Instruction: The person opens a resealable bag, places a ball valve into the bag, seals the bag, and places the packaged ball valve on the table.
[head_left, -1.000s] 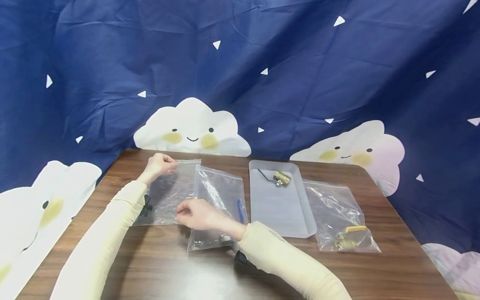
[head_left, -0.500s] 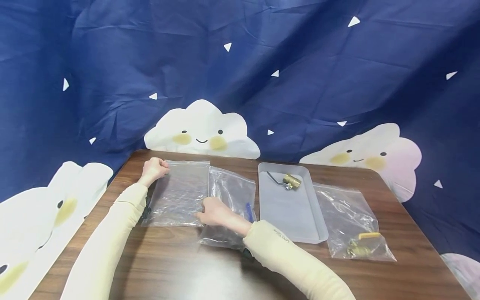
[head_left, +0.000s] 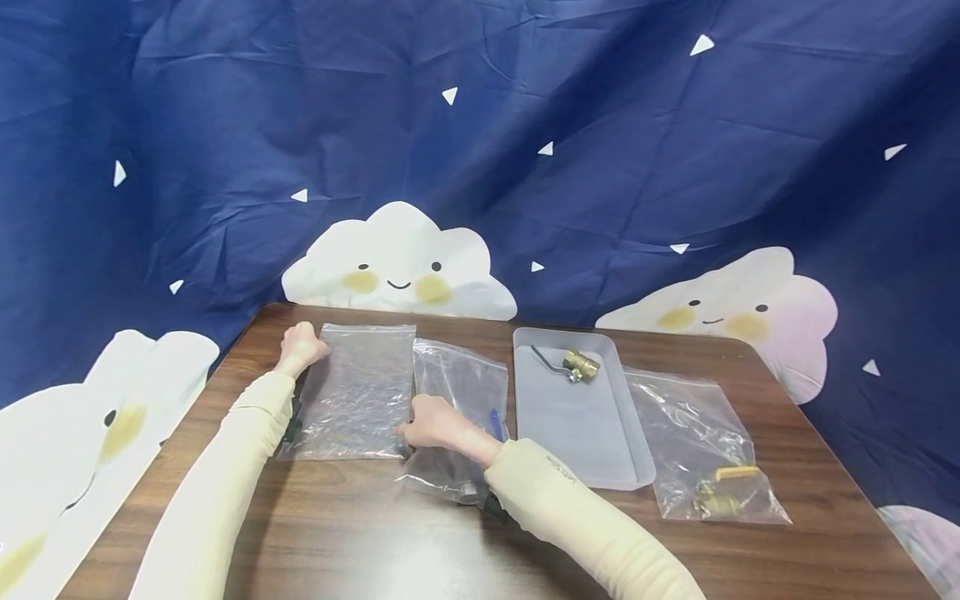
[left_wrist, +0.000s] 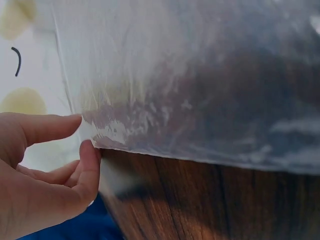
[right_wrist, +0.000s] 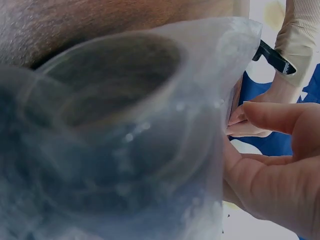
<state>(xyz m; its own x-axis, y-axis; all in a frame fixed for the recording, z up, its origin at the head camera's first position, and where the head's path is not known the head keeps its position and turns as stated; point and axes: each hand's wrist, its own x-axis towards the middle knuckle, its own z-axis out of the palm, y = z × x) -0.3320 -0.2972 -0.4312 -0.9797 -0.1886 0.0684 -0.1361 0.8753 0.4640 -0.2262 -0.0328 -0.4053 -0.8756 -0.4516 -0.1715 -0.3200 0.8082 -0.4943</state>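
Note:
A flat clear zip bag (head_left: 363,387) lies on the wooden table. My left hand (head_left: 300,346) is at its upper left corner; in the left wrist view, thumb and fingers stand apart, fingertips right at the bag's corner. My right hand (head_left: 435,422) is near the lower right edge of that bag, over a second zip bag (head_left: 468,375) holding a ball valve with a blue handle (head_left: 496,423). In the right wrist view, the thumb (right_wrist: 270,116) is spread from the fingers, and the second bag with the valve's round end (right_wrist: 120,80) fills the foreground, blurred.
A grey tray (head_left: 573,450) right of the two bags contains a brass ball valve (head_left: 581,364) with a dark lever. Further right, a third zip bag (head_left: 686,417) holds a brass valve with a yellow handle (head_left: 737,472). A blue cloud-print curtain (head_left: 480,167) hangs behind the table.
The flat bag has settled on the table and straightened. My left hand has moved slightly left, off the bag's top edge; the right hand has lowered by its lower right edge. The head view has shifted.

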